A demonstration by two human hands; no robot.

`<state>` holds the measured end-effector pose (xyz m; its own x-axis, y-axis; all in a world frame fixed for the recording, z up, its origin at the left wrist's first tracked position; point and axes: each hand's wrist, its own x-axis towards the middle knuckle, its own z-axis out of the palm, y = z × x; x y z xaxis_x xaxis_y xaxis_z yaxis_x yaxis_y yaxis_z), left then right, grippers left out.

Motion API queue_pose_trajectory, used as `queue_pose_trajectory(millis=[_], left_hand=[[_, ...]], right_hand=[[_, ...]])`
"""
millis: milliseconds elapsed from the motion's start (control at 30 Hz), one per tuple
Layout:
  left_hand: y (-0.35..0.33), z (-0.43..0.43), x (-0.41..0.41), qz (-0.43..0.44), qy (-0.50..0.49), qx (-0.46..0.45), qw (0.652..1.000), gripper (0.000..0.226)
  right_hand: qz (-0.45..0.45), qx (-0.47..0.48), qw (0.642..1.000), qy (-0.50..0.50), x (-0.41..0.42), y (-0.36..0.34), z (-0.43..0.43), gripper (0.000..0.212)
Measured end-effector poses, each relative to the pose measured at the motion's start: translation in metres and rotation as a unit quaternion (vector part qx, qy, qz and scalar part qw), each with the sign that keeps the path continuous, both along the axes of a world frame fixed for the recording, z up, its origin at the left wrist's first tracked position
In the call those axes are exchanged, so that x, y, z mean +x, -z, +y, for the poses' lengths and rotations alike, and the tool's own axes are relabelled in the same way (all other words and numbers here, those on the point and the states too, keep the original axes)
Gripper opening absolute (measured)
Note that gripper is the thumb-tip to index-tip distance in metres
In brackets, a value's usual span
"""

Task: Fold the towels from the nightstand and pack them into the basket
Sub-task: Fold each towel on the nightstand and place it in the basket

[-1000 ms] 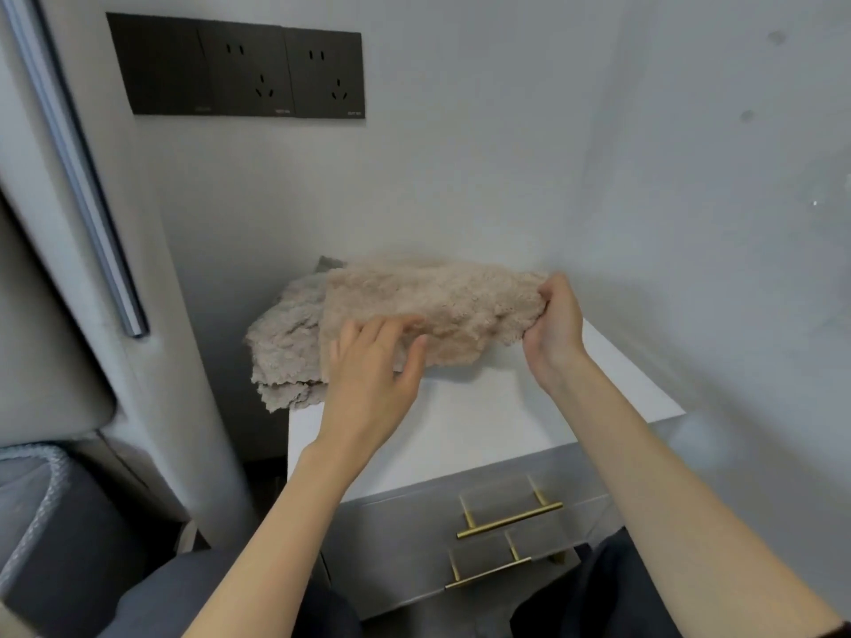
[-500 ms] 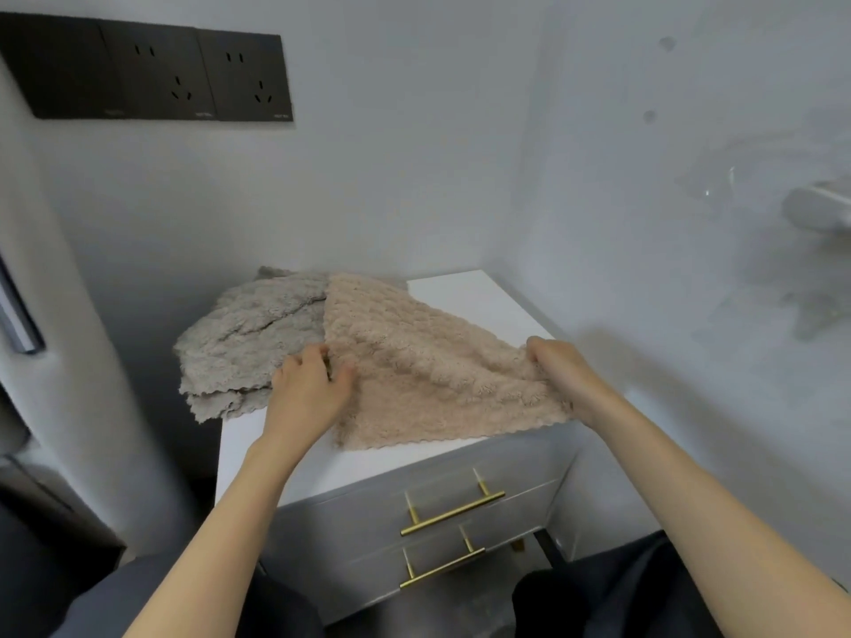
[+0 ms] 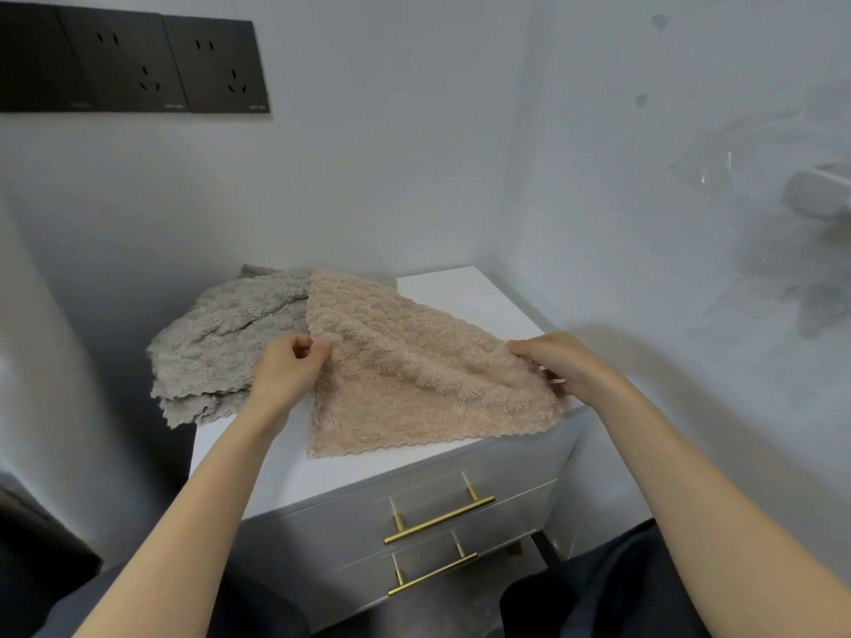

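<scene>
- Apparently early in the job, judging from the head view, the only one given.
- Pinched between the thumb and curled fingers of the left hand: the left edge of a beige fluffy scallop-hemmed towel.
- Grasped likewise by the right hand, thumb on top and fingertips tucked beneath: the same towel's right edge, raised slightly off the surface.
- Stretched between the two sets of fingers, then: one opened-out towel, sagging a little in the middle.
- Below the fingers, lying on the white flat-topped nightstand, with its near hem close to the front edge: the rest of that towel, above the grey drawers and their brass bar handles.
- No crease or doubled layer to be made out in it, so probably not yet folded even once; looks like straightening before a first fold.
- Just outside the left fingers, touching the beige towel's far side: a rumpled heap of grey-taupe fluffy towels, partly overhanging the nightstand's left edge. Count uncertain, though more than one hem shows.
- Nowhere in view: the basket. Nothing packed, as far as can be seen.
- Left to do, by that reckoning: fold the beige towel, fold the grey ones, pack everything into the basket.
- High on the wall beyond the left fingers: a row of black socket plates, no part of the task.
</scene>
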<state>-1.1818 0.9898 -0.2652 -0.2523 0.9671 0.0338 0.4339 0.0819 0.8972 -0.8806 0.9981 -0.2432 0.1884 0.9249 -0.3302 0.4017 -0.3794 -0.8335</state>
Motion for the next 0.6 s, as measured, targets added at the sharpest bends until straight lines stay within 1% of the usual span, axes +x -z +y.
queue_pose_trajectory(millis=[67, 167, 300, 367, 433, 500, 567, 600], left_hand=[[-0.001, 0.001, -0.001, -0.013, 0.009, 0.014, 1.0, 0.023], [-0.003, -0.001, -0.003, -0.043, 0.0, 0.046, 0.998, 0.017], [-0.009, -0.005, -0.01, -0.054, -0.04, 0.107, 0.992, 0.008], [-0.012, -0.008, -0.012, -0.076, -0.063, 0.127, 0.987, 0.013], [-0.016, -0.01, -0.014, -0.096, -0.076, 0.149, 0.981, 0.022], [-0.023, -0.013, -0.017, -0.098, -0.087, 0.182, 0.974, 0.022], [-0.03, -0.018, -0.02, -0.108, -0.07, 0.226, 0.966, 0.011], [-0.035, -0.02, -0.021, -0.133, -0.047, 0.247, 0.959, 0.007]], right_hand=[[0.025, 0.018, 0.999, 0.014, -0.001, 0.001, 0.001, 0.024], [0.095, 0.058, 0.993, 0.04, 0.001, -0.003, 0.0, 0.007], [0.174, 0.141, 0.973, 0.06, 0.008, -0.007, -0.005, 0.012], [0.178, 0.18, 0.966, 0.049, 0.007, -0.007, -0.009, 0.014], [0.18, 0.23, 0.955, 0.047, 0.005, -0.008, -0.012, 0.012], [0.211, 0.28, 0.935, 0.057, 0.003, -0.013, -0.014, 0.014], [0.269, 0.317, 0.908, 0.048, 0.004, -0.02, -0.016, 0.016], [0.292, 0.33, 0.897, 0.039, 0.004, -0.024, -0.018, 0.016]])
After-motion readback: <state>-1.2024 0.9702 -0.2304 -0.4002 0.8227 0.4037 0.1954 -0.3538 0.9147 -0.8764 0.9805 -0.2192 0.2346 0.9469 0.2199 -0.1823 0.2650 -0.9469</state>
